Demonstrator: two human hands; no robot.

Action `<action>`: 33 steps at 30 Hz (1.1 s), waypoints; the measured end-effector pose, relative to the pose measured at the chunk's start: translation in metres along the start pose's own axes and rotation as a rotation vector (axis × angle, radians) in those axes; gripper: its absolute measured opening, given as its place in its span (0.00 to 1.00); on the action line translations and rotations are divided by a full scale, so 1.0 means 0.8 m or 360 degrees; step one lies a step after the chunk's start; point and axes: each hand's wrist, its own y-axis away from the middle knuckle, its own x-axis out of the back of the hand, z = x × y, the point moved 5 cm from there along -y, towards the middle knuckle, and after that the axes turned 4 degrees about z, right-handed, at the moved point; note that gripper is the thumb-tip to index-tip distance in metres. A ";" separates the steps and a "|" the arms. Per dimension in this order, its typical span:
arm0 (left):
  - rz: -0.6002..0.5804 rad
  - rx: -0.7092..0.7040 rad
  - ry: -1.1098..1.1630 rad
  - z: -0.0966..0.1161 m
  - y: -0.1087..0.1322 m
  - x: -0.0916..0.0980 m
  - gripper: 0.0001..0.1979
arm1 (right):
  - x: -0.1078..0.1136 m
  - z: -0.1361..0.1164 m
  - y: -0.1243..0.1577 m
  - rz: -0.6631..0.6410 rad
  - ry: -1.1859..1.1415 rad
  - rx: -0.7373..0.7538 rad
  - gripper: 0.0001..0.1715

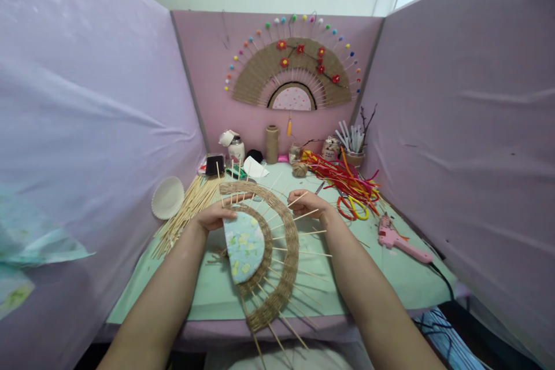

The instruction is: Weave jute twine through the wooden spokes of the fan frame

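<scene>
A half-round fan frame (287,266) of thin wooden sticks, woven with brown twine in two bands, stands tilted over the table. Its inner half-disc (245,245) is covered with light blue floral cloth. My left hand (213,215) grips the frame at its upper left, thumb on the cloth and fingers behind the sticks. Just right of the outer band, my right hand (304,202) is closed in a pinch beside the stick ends. A thin strand of twine seems to run to its fingertips, which are partly hidden.
Loose sticks (186,214) and a white dish (167,198) lie left. Behind stand a twine spool (272,144), twine ball (299,169) and jars. Right are red pipe cleaners (342,176), scissors (353,208) and a corded pink glue gun (401,241). A finished fan (255,78) hangs behind.
</scene>
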 end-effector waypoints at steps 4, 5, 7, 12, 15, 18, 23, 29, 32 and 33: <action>0.0089 -0.0087 0.0037 0.007 -0.003 -0.001 0.36 | -0.004 -0.001 0.003 -0.0046 0.0054 -0.0009 0.18; 0.0104 -0.0107 0.0047 0.009 -0.003 -0.001 0.36 | -0.005 -0.002 0.004 -0.0048 0.0070 -0.0005 0.18; 0.0127 -0.0146 0.0062 0.012 -0.003 -0.001 0.36 | -0.008 -0.004 0.005 -0.0043 0.0091 0.0003 0.18; 0.0257 -0.0205 0.0087 0.015 -0.004 0.003 0.38 | -0.009 -0.013 0.004 -0.0019 0.0014 0.0070 0.17; 0.0376 -0.0224 0.0085 0.017 -0.004 0.008 0.40 | -0.004 -0.020 0.003 0.0008 0.0012 0.0147 0.17; 0.0444 -0.0231 0.0084 0.019 -0.004 0.011 0.40 | -0.001 -0.024 0.005 0.0016 0.0001 0.0184 0.16; 0.0519 -0.0223 0.0117 0.023 -0.004 0.013 0.38 | 0.001 -0.029 0.013 0.0067 0.0097 0.0161 0.18; 0.0636 -0.0259 0.0120 0.029 -0.003 0.020 0.35 | 0.019 -0.046 0.021 0.0392 0.0447 0.0372 0.15; 0.0654 -0.0268 0.0110 0.029 -0.003 0.024 0.34 | 0.030 -0.050 0.021 0.0607 0.0625 0.0470 0.17; 0.0657 -0.0271 0.0105 0.029 -0.003 0.026 0.34 | 0.032 -0.051 0.020 0.0660 0.0685 0.0484 0.17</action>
